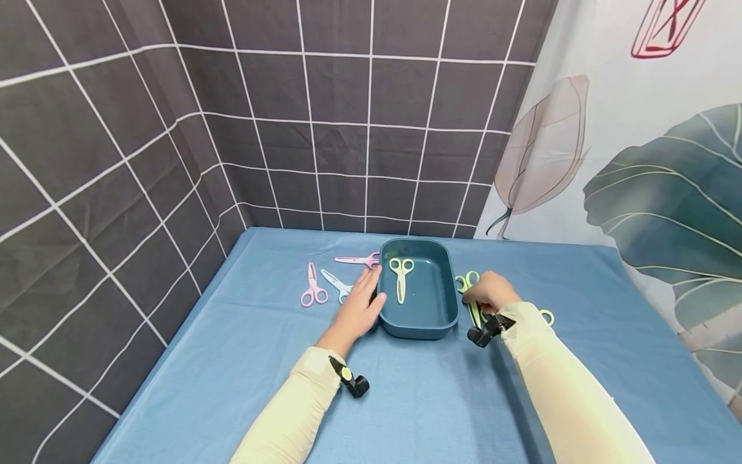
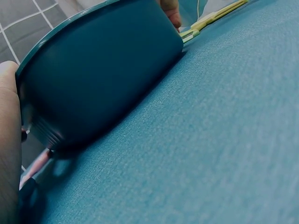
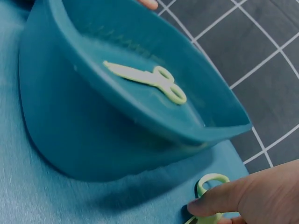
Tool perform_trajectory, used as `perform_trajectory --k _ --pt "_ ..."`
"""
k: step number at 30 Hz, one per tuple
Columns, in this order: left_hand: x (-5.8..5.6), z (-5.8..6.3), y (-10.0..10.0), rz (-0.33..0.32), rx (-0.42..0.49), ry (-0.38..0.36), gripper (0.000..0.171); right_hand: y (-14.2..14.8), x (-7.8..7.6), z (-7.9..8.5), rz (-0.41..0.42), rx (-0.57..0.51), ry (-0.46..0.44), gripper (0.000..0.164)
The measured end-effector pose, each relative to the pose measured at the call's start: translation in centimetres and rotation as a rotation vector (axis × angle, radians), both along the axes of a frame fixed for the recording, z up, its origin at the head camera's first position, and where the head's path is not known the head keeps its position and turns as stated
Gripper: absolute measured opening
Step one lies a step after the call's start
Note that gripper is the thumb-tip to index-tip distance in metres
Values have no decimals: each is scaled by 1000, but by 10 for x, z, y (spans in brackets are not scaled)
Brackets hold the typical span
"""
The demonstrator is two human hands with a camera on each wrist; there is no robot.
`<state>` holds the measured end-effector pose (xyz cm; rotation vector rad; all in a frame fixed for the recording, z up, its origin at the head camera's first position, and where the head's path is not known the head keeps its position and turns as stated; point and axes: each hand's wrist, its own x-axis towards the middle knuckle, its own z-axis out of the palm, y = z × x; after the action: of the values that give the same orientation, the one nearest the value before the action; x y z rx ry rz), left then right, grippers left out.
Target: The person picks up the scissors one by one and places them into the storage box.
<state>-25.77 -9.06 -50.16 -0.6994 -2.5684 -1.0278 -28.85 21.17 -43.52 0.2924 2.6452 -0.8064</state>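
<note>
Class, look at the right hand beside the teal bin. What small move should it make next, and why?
It should probably lift the green scissors and lower them into the teal bin: the right hand appears to pinch them just outside it, another green pair already lies inside, and the left hand touches the opposite side, perhaps steadying it.

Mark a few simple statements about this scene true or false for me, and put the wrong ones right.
1. Green scissors lie in the tray. True.
2. The left hand touches the tray's left side. True.
3. The right hand is inside the tray. False: it is to the tray's right, on a second green pair.
4. The pink scissors lie to the tray's right. False: they lie to its left.
5. The cloth is blue. True.
</note>
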Motion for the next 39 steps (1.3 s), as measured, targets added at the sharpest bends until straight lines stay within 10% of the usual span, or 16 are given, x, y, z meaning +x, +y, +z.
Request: perform_trajectory --k 10,22,29,39 --pt "1 0 0 2 6 -4 57 6 -11 4 -27 -97 34 27" --pt "0 -3 -1 0 18 7 57 -13 -14 47 25 -32 395 31" --pt "-1 -3 -1 0 11 3 57 -43 -14 54 48 -91 394 26" --pt "0 -2 0 6 -2 -14 56 -79 -12 35 153 166 523 38"
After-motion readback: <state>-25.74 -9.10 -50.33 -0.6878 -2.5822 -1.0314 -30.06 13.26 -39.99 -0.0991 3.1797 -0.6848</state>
